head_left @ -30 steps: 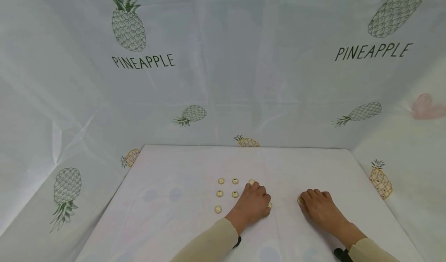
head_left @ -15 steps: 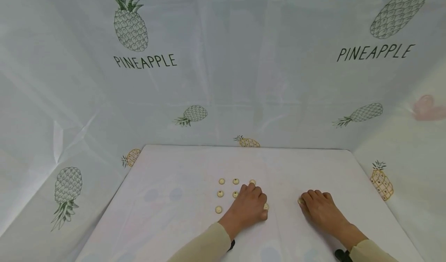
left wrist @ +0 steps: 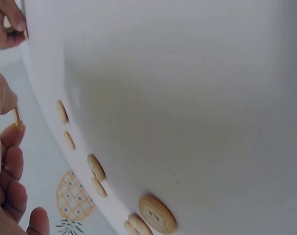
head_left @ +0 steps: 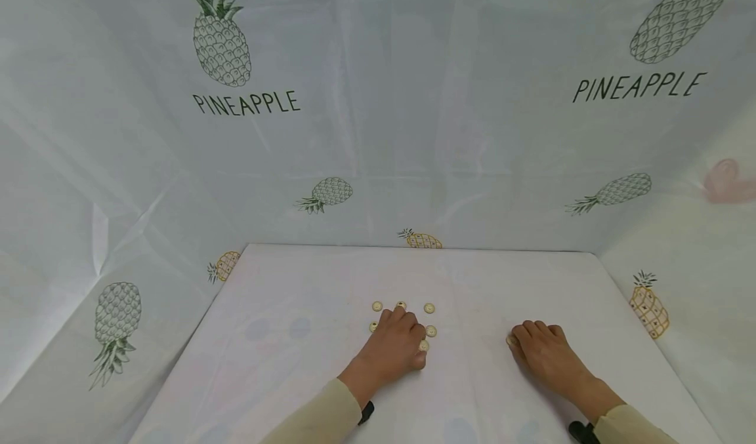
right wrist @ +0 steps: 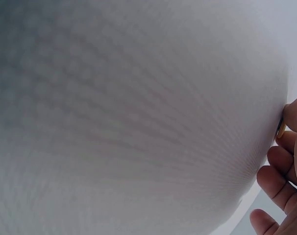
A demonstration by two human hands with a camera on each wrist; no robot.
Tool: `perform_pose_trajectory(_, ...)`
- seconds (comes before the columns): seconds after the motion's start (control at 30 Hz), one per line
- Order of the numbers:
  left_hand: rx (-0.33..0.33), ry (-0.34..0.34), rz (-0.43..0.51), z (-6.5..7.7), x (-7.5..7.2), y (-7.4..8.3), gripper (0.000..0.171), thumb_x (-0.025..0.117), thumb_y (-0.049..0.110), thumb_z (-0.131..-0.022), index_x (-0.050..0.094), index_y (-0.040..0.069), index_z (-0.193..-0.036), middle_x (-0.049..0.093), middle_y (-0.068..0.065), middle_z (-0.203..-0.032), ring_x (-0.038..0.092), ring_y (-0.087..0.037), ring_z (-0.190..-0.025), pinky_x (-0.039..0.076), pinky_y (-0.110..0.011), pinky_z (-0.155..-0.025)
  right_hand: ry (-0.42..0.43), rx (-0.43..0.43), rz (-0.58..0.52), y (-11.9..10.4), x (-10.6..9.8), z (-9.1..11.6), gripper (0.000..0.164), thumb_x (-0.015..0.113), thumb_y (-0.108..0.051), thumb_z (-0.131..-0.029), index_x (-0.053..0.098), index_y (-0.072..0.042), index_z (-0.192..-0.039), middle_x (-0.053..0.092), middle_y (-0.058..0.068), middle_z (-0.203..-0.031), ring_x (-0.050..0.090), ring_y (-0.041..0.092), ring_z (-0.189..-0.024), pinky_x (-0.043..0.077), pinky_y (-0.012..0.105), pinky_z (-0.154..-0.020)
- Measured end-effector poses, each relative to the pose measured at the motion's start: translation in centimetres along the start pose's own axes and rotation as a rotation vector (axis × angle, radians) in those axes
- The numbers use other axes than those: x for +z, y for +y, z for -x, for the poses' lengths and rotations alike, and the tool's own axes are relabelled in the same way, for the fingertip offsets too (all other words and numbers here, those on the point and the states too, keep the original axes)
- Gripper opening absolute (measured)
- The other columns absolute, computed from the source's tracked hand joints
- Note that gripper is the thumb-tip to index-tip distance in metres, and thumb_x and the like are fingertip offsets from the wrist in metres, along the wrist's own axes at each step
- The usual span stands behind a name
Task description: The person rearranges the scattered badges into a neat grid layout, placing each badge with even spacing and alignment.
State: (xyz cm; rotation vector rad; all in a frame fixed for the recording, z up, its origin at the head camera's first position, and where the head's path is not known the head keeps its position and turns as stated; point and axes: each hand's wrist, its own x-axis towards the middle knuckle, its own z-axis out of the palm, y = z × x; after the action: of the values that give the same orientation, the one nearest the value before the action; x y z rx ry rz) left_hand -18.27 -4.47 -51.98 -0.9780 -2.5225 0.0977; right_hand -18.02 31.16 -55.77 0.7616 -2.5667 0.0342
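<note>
My left hand [head_left: 391,347] pinches a small round wooden disc [left wrist: 18,119] between thumb and forefinger, above the white table. Partly beneath this hand, in the head view, lie more discs in rough rows: one disc [head_left: 377,306] at the back left, another [head_left: 429,308] at the back right. Engraved lines mark the face of the nearest disc [left wrist: 158,214] in the left wrist view. My right hand [head_left: 540,351] stays low at the right side of the table and holds a disc [right wrist: 282,128] between thumb and forefinger. Some discs are hidden behind the left hand.
The white table [head_left: 283,378] is covered with a pale spotted cloth. A sheet printed with pineapples [head_left: 221,50] hangs behind it and at the sides. Black wrist straps [head_left: 366,412] show at both cuffs.
My left hand has moved left across the rows with the disc in its pinch, uncovering a disc at the right and covering others. The right hand has stayed in place.
</note>
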Motion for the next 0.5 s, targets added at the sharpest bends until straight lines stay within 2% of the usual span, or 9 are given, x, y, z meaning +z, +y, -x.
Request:
perform_pose_trajectory(0.23, -0.036, -0.123, 0.109, 1.1, -0.3, -1.1, 0.017, 0.068, 0.034, -0.091, 0.072, 0.022, -0.101, 0.063, 0.007, -0.101, 0.043, -0.015, -0.093, 0.035, -0.033, -0.084, -0.001, 0.002, 0.001, 0.1, 0.1, 0.2, 0.028, 0.085, -0.021, -0.088, 0.061, -0.014, -0.099, 0.049, -0.009, -0.083, 0.045, 0.012, -0.075, 0.045, 0.043, -0.074)
perform_pose_trajectory(0.5, -0.089, -0.164, 0.175, 2.8, -0.1, -2.5, 0.016, 0.073, 0.035, -0.090, 0.071, 0.024, -0.102, 0.059, 0.010, -0.098, 0.040, -0.013, -0.092, 0.037, -0.033, -0.087, 0.027, -0.014, -0.013, 0.0, -0.2, 0.1, 0.027, 0.084, -0.020, -0.087, 0.060, -0.014, -0.098, 0.050, -0.009, -0.084, 0.045, 0.011, -0.076, 0.043, 0.040, -0.073)
